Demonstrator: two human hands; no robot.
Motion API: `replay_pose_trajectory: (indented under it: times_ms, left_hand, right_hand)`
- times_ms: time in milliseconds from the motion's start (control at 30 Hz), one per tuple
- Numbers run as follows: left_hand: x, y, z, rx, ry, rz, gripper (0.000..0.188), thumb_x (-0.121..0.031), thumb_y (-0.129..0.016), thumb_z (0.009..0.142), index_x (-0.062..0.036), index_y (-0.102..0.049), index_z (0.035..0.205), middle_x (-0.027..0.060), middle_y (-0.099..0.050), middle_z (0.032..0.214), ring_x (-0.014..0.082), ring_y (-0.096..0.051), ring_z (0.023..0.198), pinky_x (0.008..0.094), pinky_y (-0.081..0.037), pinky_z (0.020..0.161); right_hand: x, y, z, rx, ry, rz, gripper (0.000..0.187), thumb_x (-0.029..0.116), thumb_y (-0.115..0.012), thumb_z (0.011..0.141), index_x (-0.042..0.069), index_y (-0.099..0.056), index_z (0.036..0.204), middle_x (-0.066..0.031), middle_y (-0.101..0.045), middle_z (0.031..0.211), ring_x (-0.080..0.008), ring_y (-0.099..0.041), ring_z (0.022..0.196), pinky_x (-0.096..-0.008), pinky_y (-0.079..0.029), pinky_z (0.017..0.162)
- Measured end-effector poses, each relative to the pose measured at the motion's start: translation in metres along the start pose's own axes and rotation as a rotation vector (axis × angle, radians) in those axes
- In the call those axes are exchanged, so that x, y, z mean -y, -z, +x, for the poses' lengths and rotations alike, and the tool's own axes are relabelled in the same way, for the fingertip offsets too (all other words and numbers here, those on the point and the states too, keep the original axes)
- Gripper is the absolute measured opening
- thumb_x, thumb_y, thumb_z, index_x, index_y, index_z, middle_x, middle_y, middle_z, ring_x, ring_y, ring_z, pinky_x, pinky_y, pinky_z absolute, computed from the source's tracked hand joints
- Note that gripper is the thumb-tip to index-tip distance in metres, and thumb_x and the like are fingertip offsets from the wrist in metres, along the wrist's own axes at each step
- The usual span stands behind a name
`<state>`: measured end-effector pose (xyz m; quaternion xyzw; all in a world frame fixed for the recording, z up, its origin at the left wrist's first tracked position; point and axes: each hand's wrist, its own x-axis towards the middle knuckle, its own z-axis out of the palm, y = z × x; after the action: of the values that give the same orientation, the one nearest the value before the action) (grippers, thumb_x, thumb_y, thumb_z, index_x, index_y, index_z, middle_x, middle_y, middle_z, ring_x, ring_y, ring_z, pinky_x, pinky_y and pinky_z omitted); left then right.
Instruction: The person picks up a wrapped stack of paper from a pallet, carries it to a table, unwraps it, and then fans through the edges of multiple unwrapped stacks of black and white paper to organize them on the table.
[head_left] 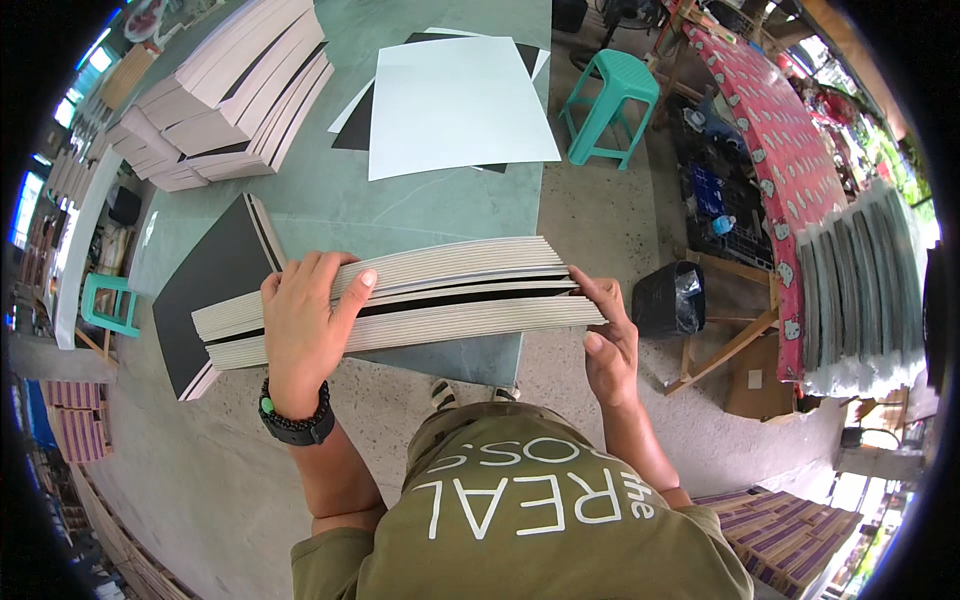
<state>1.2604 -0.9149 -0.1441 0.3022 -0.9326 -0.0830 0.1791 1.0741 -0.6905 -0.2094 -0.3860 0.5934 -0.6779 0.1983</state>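
Note:
A thick stack of white and black boards [470, 262] is held at the table's near edge, its layered side turned up toward me. My left hand [308, 315] clasps it left of the middle, fingers over the far side and thumb on the layered edge. My right hand [610, 350] grips the right end, fingers above and thumb near the lower corner. A dark gap or band runs through the layers. Just left lies another stack with a black top sheet [215, 290]. Both rest at the green-grey table [420, 208].
Tall piles of boards [240, 85] stand at the table's far left. A white sheet [460, 110] lies over black ones at the far middle. Right of the table are a green stool [612, 95], a black-lined bin [670, 300] and a pink-covered table [775, 130] with wrapped stacks [860, 285].

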Motion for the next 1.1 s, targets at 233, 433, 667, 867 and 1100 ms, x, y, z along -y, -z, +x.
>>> replay_pose_trajectory:
  times_ms: [233, 433, 667, 867, 1100]
  left_hand:
    - [0.0, 0.0, 0.002, 0.005, 0.001, 0.009, 0.036, -0.041, -0.049, 0.088, -0.0065, -0.06, 0.093, 0.0064, -0.057, 0.085, 0.0249, -0.051, 0.083, 0.0398, -0.033, 0.083]
    - [0.0, 0.0, 0.001, 0.002, 0.008, 0.007, 0.036, -0.041, -0.05, 0.087, -0.0064, -0.06, 0.093, 0.0068, -0.057, 0.084, 0.0253, -0.052, 0.083, 0.04, -0.033, 0.084]
    - [-0.001, 0.0, 0.003, 0.003, 0.025, -0.005, 0.037, -0.041, -0.05, 0.087, -0.0064, -0.061, 0.092, 0.0073, -0.057, 0.084, 0.0257, -0.051, 0.082, 0.0405, -0.033, 0.084]
    - [-0.002, 0.002, 0.003, 0.016, 0.031, -0.008, 0.036, -0.04, -0.05, 0.087, -0.0067, -0.061, 0.091, 0.0071, -0.057, 0.083, 0.0256, -0.051, 0.081, 0.0404, -0.033, 0.083]
    - [-0.001, 0.0, 0.004, 0.001, 0.017, -0.006, 0.036, -0.04, -0.049, 0.087, -0.0069, -0.061, 0.091, 0.0069, -0.057, 0.083, 0.0253, -0.051, 0.081, 0.0407, -0.033, 0.083]
  right_hand:
    - [-0.004, 0.002, -0.002, -0.007, -0.008, 0.026, 0.067, 0.03, -0.059, 0.068, -0.003, -0.049, 0.126, -0.01, -0.045, 0.104, -0.0198, -0.041, 0.1, -0.0304, -0.03, 0.093]
    - [-0.004, 0.001, -0.002, -0.036, -0.003, 0.023, 0.063, 0.029, -0.06, 0.066, -0.003, -0.051, 0.12, -0.01, -0.044, 0.105, -0.0204, -0.042, 0.102, -0.0308, -0.029, 0.095]
    - [0.0, -0.002, 0.003, 0.007, -0.092, 0.183, 0.066, 0.032, -0.061, 0.066, 0.0, -0.045, 0.122, -0.0092, -0.044, 0.107, -0.0201, -0.041, 0.104, -0.0314, -0.029, 0.095]
    - [-0.002, -0.003, 0.008, 0.03, -0.073, 0.109, 0.076, 0.039, -0.057, 0.07, -0.001, -0.04, 0.132, -0.0103, -0.045, 0.109, -0.0202, -0.04, 0.103, -0.032, -0.027, 0.095]
    - [0.001, 0.0, 0.009, 0.05, -0.053, 0.023, 0.072, 0.04, -0.056, 0.071, -0.001, -0.046, 0.129, -0.0114, -0.047, 0.108, -0.0213, -0.04, 0.104, -0.0334, -0.027, 0.096]
